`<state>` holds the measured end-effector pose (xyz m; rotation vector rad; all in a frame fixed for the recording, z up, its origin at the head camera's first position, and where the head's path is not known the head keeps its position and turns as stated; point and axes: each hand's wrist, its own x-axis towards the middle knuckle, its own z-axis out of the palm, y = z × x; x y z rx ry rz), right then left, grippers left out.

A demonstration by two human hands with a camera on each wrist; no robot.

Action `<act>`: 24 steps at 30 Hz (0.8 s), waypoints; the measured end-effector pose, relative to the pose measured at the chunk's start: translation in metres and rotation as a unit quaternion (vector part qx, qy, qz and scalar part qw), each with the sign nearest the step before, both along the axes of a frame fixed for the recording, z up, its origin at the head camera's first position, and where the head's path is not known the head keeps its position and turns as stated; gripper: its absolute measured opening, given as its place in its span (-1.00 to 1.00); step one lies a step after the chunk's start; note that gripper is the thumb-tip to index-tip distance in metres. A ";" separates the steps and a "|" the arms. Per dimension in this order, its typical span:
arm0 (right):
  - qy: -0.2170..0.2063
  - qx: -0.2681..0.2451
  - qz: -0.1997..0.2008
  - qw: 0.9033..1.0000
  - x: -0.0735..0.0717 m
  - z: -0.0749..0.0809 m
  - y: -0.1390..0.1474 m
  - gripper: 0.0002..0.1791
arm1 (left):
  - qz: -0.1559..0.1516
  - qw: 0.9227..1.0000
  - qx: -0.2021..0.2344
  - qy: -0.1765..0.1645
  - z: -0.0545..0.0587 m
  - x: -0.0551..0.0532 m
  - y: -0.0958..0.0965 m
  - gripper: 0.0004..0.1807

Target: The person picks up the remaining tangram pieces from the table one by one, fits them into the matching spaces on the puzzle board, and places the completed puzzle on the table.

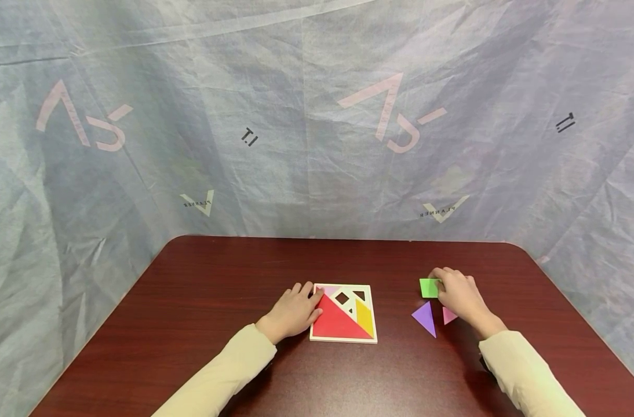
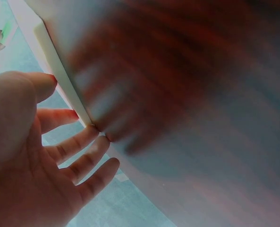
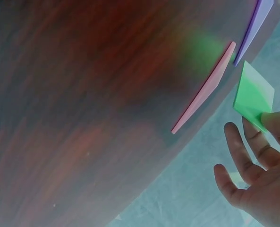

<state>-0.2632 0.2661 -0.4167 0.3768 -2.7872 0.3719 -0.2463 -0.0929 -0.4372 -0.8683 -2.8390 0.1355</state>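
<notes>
Right hand (image 1: 459, 295) pinches green piece (image 1: 429, 288) over table (image 1: 233, 266), beyond purple triangle (image 1: 425, 319); fingers hide piece's right end, free edge faces left toward board (image 1: 343, 340), long axis unclear. Left hand (image 1: 292, 311), fingers extended, touches board's left side. Pink piece (image 1: 448, 315) partly covered.

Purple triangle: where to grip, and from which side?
The purple triangle lies flat and thin, so I'd pinch the two edges at its left corner, coming from above on the puzzle board side. The pink piece sits close on its right, and the right hand holds the green piece just beyond.
</notes>
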 end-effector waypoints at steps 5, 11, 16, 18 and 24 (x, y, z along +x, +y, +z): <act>0.011 -0.006 0.005 1.000 0.000 -0.002 -0.003 -0.80 | 0.001 1.000 -0.001 -0.004 0.000 0.000 0.000 -0.51; 0.028 -0.008 0.018 0.999 0.000 -0.004 -0.010 -0.81 | 0.003 1.000 -0.004 -0.006 0.001 0.001 0.000 -0.51; 0.038 -0.006 0.028 0.999 0.001 -0.005 -0.015 -0.81 | 0.004 1.000 -0.002 -0.006 0.001 0.000 0.000 -0.51; 0.039 -0.006 0.031 0.999 0.001 -0.004 -0.018 -0.81 | 0.004 1.000 -0.002 -0.005 0.000 0.000 0.000 -0.51; 0.040 -0.006 0.039 0.998 0.003 -0.003 -0.025 -0.81 | 0.001 1.000 -0.005 0.000 0.000 0.000 0.000 -0.52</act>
